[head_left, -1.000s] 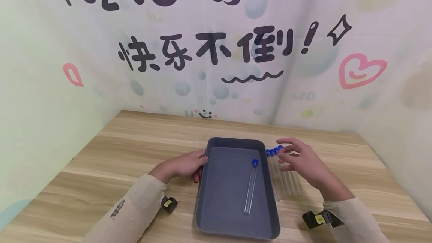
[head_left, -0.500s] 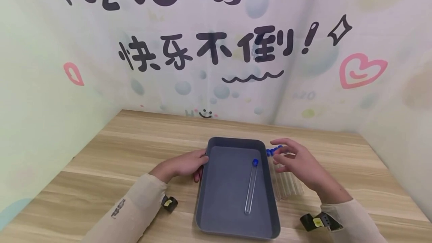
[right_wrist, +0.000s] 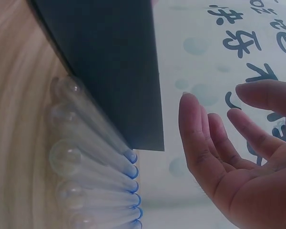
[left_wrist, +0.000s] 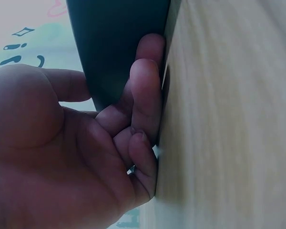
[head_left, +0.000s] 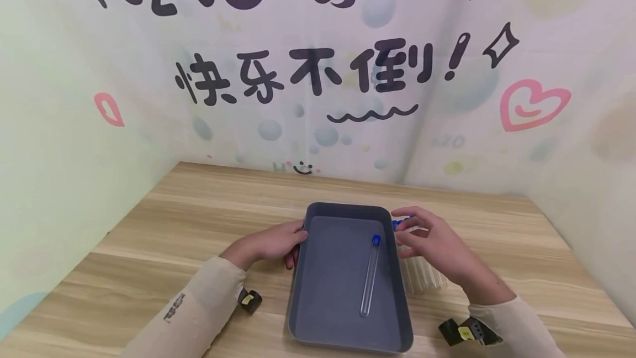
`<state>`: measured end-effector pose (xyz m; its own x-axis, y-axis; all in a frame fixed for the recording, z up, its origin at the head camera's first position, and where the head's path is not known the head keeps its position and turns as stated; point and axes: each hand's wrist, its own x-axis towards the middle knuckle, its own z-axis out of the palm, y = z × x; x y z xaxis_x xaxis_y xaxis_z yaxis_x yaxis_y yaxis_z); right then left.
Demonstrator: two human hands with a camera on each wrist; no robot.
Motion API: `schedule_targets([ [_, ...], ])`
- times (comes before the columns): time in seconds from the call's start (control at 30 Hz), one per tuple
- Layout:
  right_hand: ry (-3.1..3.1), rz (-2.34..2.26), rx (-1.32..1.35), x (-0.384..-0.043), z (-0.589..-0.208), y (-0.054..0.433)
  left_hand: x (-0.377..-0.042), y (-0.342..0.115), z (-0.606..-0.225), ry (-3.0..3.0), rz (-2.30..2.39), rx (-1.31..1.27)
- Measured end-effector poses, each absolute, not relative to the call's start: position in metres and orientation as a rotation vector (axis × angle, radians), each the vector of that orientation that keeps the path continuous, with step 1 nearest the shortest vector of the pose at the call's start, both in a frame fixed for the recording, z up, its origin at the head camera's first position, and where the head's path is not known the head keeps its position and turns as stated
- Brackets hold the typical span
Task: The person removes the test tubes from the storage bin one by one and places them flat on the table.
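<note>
A dark grey tray (head_left: 328, 280) lies on the table, holding one clear test tube (head_left: 370, 278) with a blue cap. My left hand (head_left: 270, 243) grips the tray's left wall, thumb at the rim and fingers against the outer side; the left wrist view shows those fingers (left_wrist: 145, 90) low down by the tabletop. Several more blue-capped test tubes (head_left: 422, 276) lie side by side just right of the tray. Over their capped ends hovers my right hand (head_left: 432, 245), fingers loosely bent and nothing in them. In the right wrist view this hand (right_wrist: 248, 162) is apart from the tubes (right_wrist: 97, 164).
Wood-grain table (head_left: 199, 209) surrounds the tray. A printed cloth (head_left: 258, 142) with writing hangs behind the table's back edge, and a pale wall (head_left: 596, 198) borders the right side. Both sleeves carry small black wrist cameras (head_left: 249, 300).
My right hand has shifted a little left, toward the tray's right rim and over the tube caps. My left hand, the tray and the tube inside it stay put.
</note>
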<state>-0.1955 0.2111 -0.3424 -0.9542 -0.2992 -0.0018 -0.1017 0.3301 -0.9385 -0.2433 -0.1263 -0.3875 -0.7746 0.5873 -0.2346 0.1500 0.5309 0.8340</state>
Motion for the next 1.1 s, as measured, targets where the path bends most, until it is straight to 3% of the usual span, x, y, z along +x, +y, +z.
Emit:
schedule_targets([
  [1.1,2.328,-1.594,-0.333,-0.189,-0.334,0.182,-0.245,-0.127,-0.390,2.281,1.179,0.587],
])
